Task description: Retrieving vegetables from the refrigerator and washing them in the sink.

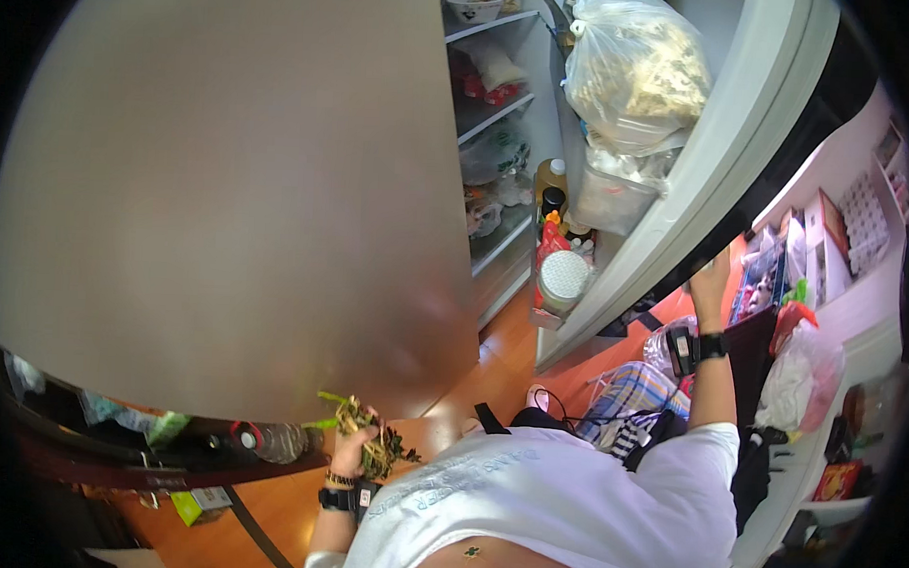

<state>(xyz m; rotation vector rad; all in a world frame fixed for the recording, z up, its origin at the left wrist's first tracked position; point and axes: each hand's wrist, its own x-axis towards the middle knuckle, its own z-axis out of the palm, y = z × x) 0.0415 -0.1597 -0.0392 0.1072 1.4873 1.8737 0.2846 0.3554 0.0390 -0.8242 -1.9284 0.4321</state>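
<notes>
My left hand (353,447) is closed around a bunch of leafy greens (374,440) with yellowish stems and dark, wilted-looking leaves. It is low, just in front of a smooth grey panel (239,201) of the refrigerator. At the right, my right hand (710,282) is raised at the outer edge of the open refrigerator door (652,223); its fingers are partly hidden, so their grip is unclear. Inside the door hang a knotted clear plastic bag (642,73) with pale contents and a bin holding bottles and a lidded jar (563,279). Bowls and bagged food sit on the shelves (498,120).
A plastic bottle (280,443) lies among bags on a dark red surface at the lower left. Beyond the door are a plaid cloth (631,391), hanging plastic bags (793,378) and white shelving (824,244). A green and white box (200,504) is on the orange tiled floor.
</notes>
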